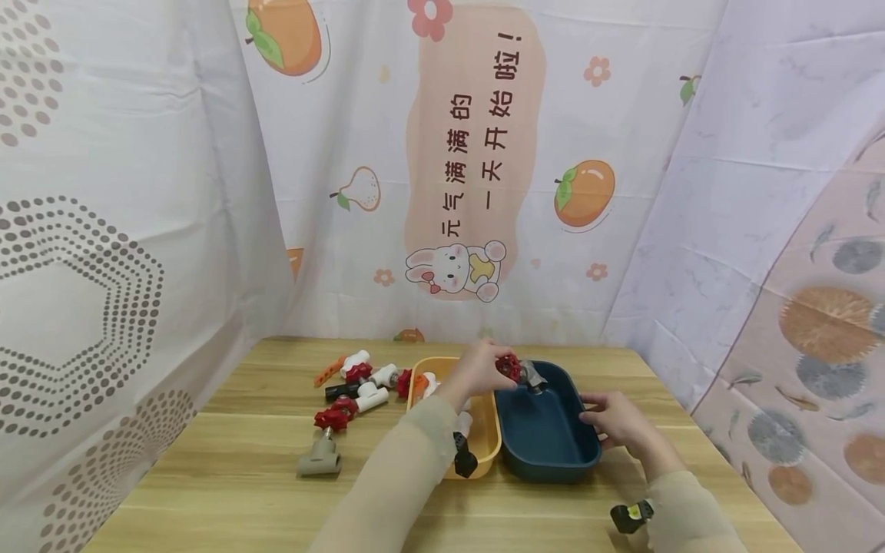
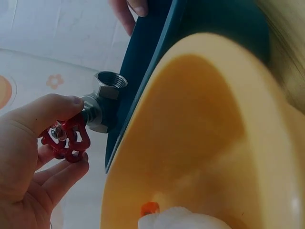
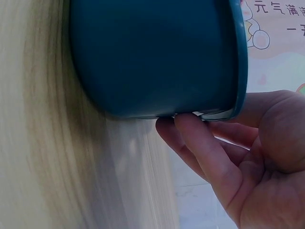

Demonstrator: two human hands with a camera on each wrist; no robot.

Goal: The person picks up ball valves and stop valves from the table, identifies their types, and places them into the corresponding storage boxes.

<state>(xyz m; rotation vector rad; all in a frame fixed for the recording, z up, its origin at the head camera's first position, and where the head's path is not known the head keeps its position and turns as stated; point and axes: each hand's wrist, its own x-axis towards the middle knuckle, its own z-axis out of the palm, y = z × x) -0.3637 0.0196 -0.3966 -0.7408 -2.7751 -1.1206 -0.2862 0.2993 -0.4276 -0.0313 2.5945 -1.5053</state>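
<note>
1. The left hand (image 1: 477, 374) is holding a tap (image 2: 97, 107) by its red wheel (image 2: 69, 138). The thumb is on one side and fingers are on the other.
2. The right hand (image 1: 615, 421) is holding the right side of the blue bin (image 1: 549, 470), with its fingers against the outside wall and by the rim.
3. The tap is up over the far left part of the blue bin. Its body is shiny metal, with a round hole at one end. I cannot tell if it touches the bin.
4. The yellow bin (image 1: 492, 453) is just to the left of the blue bin. It has white pieces (image 1: 465, 422) and an orange bit (image 2: 150, 208) in it.
5. To the left of the yellow bin, more parts lie in a bunch: white pipes (image 1: 372, 397) with red wheels, a black piece (image 1: 342, 392), and an orange strip (image 1: 329, 372) at the far end.
6. A gray pipe piece (image 1: 320, 458) with its own red wheel (image 1: 335, 415) is at the near end of that bunch.
7. Everything sits on a wooden surface (image 1: 228, 468). Behind it hangs a white cloth (image 1: 346, 269) with fruit, flowers and a bunny (image 1: 449, 270).
</note>
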